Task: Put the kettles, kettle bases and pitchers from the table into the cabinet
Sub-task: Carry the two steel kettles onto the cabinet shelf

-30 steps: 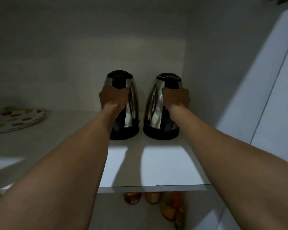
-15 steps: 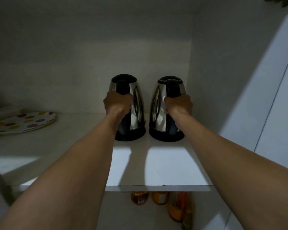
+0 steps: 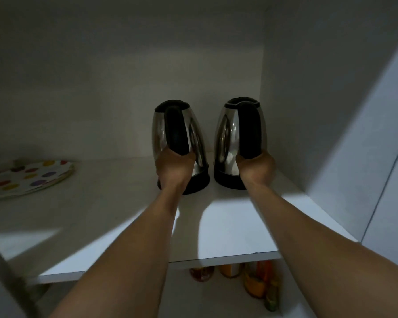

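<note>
- Kettles stand side by side on the cabinet shelf (image 3: 228, 226), deep at the back, near the right wall (image 3: 308, 111). They are just beside each other with a small gap between them.
- The dotted plate (image 3: 28, 177) lies far off to the left on the same shelf. It is well apart from the kettles.
- The left kettle (image 3: 177, 143) stands upright on its black bottom. Its black handle faces the person, so the hand meets it straight on.
- The left hand (image 3: 174, 168) is low on that handle, at the bottom end. The fingers curl around behind it, so the hand looks closed on the handle. I cannot tell how tight the hold is.
- The right kettle (image 3: 239, 141) also stands upright, handle toward the person. It is closer to the right wall.
- The right hand (image 3: 256, 167) sits low on this handle the same way, wrapped around its bottom end. It looks closed too.
- Both kettles seem to rest flat on the shelf, so I think the next thing is to let go and pull both arms straight back.
- Jars (image 3: 251, 276) stand on the lower shelf, under the front edge.
</note>
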Demonstrator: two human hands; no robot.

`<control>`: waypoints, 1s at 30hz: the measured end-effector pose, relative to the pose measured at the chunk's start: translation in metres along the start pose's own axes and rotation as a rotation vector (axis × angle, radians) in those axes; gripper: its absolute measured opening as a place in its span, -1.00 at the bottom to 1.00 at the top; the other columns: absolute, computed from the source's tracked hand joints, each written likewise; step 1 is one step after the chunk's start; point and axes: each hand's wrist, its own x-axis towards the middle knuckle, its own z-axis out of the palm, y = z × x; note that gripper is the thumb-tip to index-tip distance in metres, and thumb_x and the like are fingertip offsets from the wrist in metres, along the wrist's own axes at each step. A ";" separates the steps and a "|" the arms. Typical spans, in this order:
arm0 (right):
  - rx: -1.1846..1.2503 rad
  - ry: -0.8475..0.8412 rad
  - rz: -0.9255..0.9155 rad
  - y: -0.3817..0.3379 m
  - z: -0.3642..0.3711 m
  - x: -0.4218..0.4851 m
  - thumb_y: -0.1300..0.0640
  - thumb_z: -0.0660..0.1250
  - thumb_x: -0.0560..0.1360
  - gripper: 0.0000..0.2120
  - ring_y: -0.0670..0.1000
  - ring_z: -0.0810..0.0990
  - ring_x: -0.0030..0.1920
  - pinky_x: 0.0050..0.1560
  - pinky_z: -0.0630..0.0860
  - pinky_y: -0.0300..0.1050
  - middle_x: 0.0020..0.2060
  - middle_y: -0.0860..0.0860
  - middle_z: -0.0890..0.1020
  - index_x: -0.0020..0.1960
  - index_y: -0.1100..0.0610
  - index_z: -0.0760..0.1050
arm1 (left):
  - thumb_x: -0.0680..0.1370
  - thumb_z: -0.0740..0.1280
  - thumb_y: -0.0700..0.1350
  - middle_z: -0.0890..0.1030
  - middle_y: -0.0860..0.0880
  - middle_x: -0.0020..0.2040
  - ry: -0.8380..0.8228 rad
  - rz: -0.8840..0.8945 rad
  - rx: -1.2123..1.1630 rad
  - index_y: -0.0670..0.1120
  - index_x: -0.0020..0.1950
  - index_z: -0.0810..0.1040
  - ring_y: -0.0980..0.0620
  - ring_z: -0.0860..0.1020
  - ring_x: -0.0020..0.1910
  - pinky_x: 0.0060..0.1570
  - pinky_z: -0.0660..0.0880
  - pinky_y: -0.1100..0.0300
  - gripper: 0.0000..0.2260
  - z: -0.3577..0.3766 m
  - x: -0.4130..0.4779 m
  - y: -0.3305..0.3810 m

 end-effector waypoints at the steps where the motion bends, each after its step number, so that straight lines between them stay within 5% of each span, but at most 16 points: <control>1: -0.028 0.021 0.013 0.007 0.004 -0.004 0.05 0.49 0.39 -0.67 0.18 0.56 0.05 -0.07 0.41 -0.15 0.02 0.18 0.61 0.07 0.19 0.59 | 0.48 0.43 -0.04 0.63 -0.04 0.01 0.008 0.028 0.008 -0.09 0.21 0.55 -0.04 0.60 0.04 -0.07 0.39 0.29 -0.67 0.001 -0.006 -0.010; 7: -0.006 0.010 0.091 0.017 0.015 -0.010 0.07 0.58 0.26 -0.54 0.16 0.60 0.03 0.02 0.57 -0.06 0.11 0.16 0.61 0.12 0.13 0.59 | 0.44 0.47 -0.08 0.64 -0.12 0.15 -0.020 0.054 0.026 -0.13 0.24 0.55 -0.12 0.60 0.16 -0.04 0.41 0.28 -0.60 0.006 0.012 -0.030; 11: -0.035 0.027 0.108 0.019 0.018 -0.008 0.07 0.58 0.24 -0.52 0.17 0.61 0.07 0.07 0.58 -0.01 0.08 0.14 0.63 0.13 0.09 0.58 | 0.37 0.48 -0.06 0.45 -0.22 0.19 0.067 0.063 0.177 -0.15 0.20 0.55 -0.26 0.44 0.21 0.18 0.41 0.07 -0.57 0.015 0.012 -0.063; 17: -0.007 0.016 0.142 0.024 0.029 0.013 0.07 0.57 0.28 -0.50 0.18 0.58 0.17 0.11 0.56 0.02 0.08 0.11 0.66 0.19 0.09 0.56 | 0.39 0.49 -0.14 0.27 -0.12 0.34 0.010 0.030 -0.045 -0.13 0.14 0.56 -0.13 0.51 0.16 0.27 0.44 0.16 -0.66 0.035 0.030 -0.071; 25: -0.032 -0.022 0.116 0.037 0.052 0.059 0.03 0.59 0.27 -0.41 0.22 0.58 0.17 0.10 0.55 0.08 0.13 0.18 0.63 0.24 0.17 0.55 | 0.42 0.48 -0.23 0.30 -0.20 0.37 0.020 0.103 -0.034 -0.22 0.22 0.53 -0.16 0.49 0.18 0.13 0.34 0.26 -0.61 0.076 0.059 -0.074; 30: -0.003 -0.033 0.109 0.047 0.055 0.088 0.11 0.60 0.30 -0.51 0.19 0.64 0.08 -0.07 0.51 -0.09 0.06 0.20 0.65 0.16 0.25 0.60 | 0.42 0.49 -0.20 0.34 -0.26 0.35 0.086 0.128 -0.034 -0.22 0.24 0.55 -0.21 0.43 0.25 0.17 0.36 0.21 -0.60 0.106 0.069 -0.069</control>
